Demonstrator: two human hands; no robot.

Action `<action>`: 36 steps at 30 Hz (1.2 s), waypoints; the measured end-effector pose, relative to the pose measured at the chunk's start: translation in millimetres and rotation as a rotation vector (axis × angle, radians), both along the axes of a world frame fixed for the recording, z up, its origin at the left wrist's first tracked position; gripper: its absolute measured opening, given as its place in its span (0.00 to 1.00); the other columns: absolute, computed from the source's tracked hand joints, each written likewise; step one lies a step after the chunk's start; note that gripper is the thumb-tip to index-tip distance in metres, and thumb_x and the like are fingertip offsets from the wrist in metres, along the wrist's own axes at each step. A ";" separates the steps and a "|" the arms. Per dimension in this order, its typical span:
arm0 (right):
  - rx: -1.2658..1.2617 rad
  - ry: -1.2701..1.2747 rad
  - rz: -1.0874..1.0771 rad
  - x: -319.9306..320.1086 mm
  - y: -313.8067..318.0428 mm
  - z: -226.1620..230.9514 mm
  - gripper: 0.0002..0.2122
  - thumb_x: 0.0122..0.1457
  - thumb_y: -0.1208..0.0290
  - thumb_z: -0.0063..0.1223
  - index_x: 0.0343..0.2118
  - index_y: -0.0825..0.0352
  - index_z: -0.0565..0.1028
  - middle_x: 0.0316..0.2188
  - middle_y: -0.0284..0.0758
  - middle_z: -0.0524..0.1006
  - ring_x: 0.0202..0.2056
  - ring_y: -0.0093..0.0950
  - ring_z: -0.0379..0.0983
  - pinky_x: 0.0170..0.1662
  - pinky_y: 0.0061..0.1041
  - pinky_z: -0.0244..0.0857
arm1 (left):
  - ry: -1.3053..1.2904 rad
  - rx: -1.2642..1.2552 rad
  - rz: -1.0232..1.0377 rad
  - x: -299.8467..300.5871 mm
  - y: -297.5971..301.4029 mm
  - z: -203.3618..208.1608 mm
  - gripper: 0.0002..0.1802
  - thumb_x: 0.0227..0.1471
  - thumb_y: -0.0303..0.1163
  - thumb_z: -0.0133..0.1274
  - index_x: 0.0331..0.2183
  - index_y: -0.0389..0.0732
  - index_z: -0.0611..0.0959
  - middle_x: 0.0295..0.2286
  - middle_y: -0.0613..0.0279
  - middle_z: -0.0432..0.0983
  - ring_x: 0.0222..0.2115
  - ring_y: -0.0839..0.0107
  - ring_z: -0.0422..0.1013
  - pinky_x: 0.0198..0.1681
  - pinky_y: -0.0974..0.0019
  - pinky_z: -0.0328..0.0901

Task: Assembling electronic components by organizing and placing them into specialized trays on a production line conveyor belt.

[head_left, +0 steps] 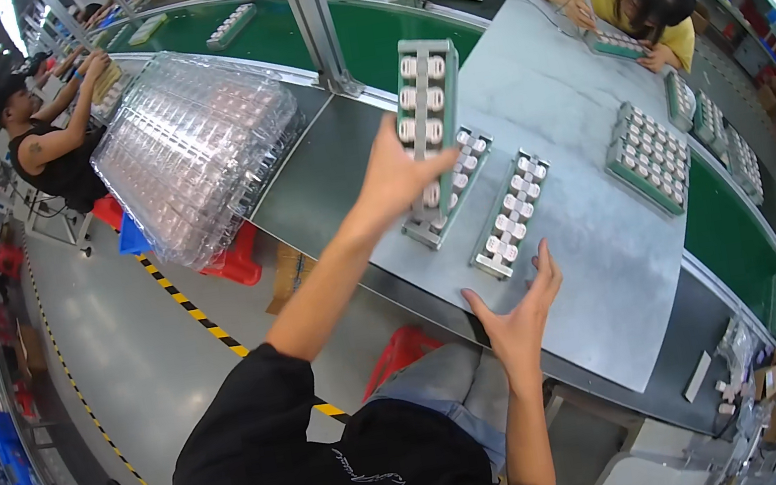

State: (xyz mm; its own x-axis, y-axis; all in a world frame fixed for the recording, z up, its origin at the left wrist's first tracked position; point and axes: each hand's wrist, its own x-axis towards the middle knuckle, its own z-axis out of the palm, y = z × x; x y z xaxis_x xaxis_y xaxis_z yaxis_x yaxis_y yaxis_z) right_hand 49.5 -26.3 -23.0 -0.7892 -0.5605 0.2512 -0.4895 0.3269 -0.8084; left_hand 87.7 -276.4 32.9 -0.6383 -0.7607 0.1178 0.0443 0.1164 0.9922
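Right hand (518, 308) spread, left hand (396, 179) gripping tray (429, 111)

A single head-worn fisheye view looks steeply down from above the person's shoulders onto the grey bench (599, 241), close in, facing out across it; edges bend and darken, so the rim is probably unreliable.

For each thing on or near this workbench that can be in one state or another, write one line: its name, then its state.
Left hand: raised, gripping the lifted tray.
Lifted tray: in the air, tilted, holding white cylindrical parts.
Right hand: open, fingers spread, empty, at the bench edge.
Narrow tray: flat on the grey bench, filled with parts.
Wide green tray: flat, filled.
Clear blister trays: stacked, empty as far as shows.
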 end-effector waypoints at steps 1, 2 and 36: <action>0.029 0.059 -0.022 -3.8 -3.5 -8.7 0.56 0.41 0.64 0.80 0.71 0.73 0.52 0.64 0.51 0.60 0.65 0.48 0.55 0.65 0.46 0.54 | -0.005 -0.062 0.046 -15.3 -23.9 -2.6 0.46 0.40 0.33 0.73 0.55 0.30 0.66 0.45 0.51 0.77 0.46 0.64 0.75 0.53 0.62 0.70; 0.110 0.163 -0.026 -3.8 -8.7 -9.6 0.57 0.40 0.65 0.80 0.71 0.73 0.51 0.62 0.52 0.61 0.63 0.50 0.56 0.65 0.46 0.52 | -0.013 -0.127 0.098 -30.4 -48.6 -5.8 0.48 0.39 0.34 0.74 0.56 0.29 0.64 0.45 0.49 0.77 0.47 0.62 0.75 0.53 0.61 0.69; 0.545 0.228 -0.228 -45.0 -68.7 6.0 0.39 0.51 0.55 0.70 0.58 0.78 0.65 0.50 0.50 0.69 0.54 0.49 0.66 0.53 0.49 0.63 | -0.001 -0.640 0.617 -30.9 -136.1 -132.4 0.12 0.57 0.27 0.57 0.44 0.37 0.80 0.40 0.55 0.77 0.41 0.64 0.76 0.47 0.61 0.70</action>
